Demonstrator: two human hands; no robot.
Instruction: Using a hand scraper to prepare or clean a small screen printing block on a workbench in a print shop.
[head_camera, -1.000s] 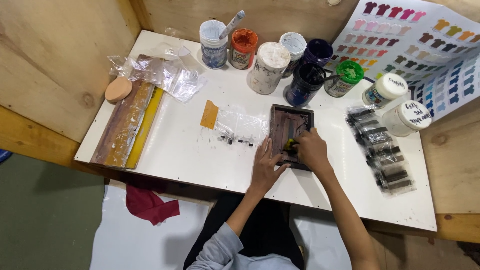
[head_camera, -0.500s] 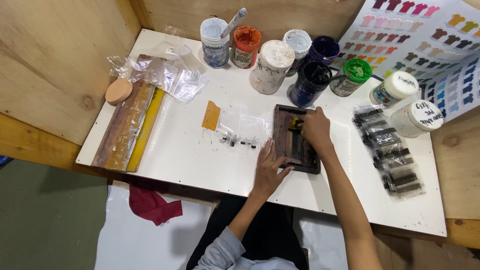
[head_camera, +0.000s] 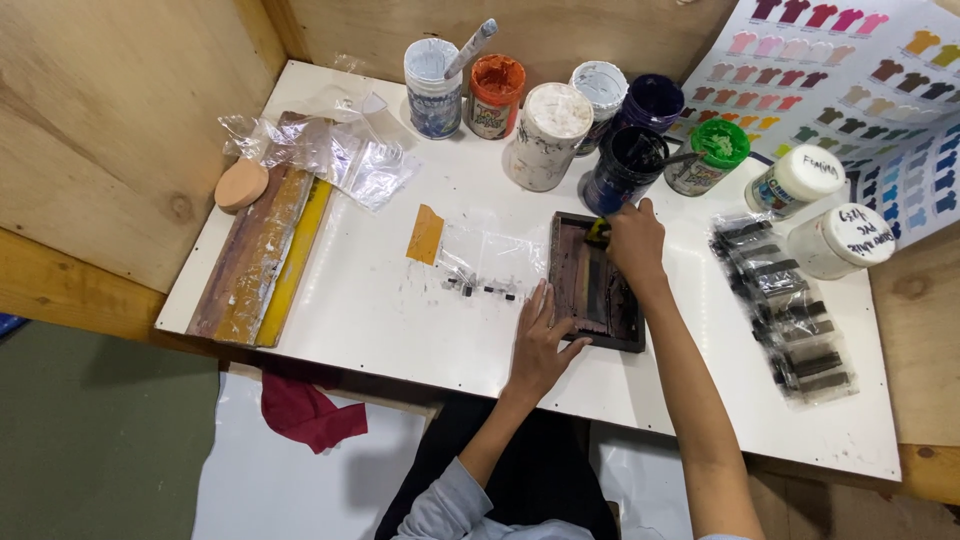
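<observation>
the right hand (head_camera: 634, 243) has been moved from the near end of the small dark frame (head_camera: 594, 282) to its far end, fingers closed on a yellow-tipped tool (head_camera: 598, 232). the frame is steadied by the left hand (head_camera: 541, 338), fingers spread flat at its near-left corner. a stroke across the frame appears completed. paint jars (head_camera: 545, 135) stand just beyond the right fingers.

Small dark rectangular screen-printing frame (head_camera: 592, 285), ink-stained mesh, lies flat on white tabletop (head_camera: 400, 310), long axis running away from the person. Small yellow-and-black squeegee (head_camera: 597, 233) sits at the frame's far end, mostly covered by a hand. Frame's near left edge is pinned under flat fingers (head_camera: 543, 305).
</observation>
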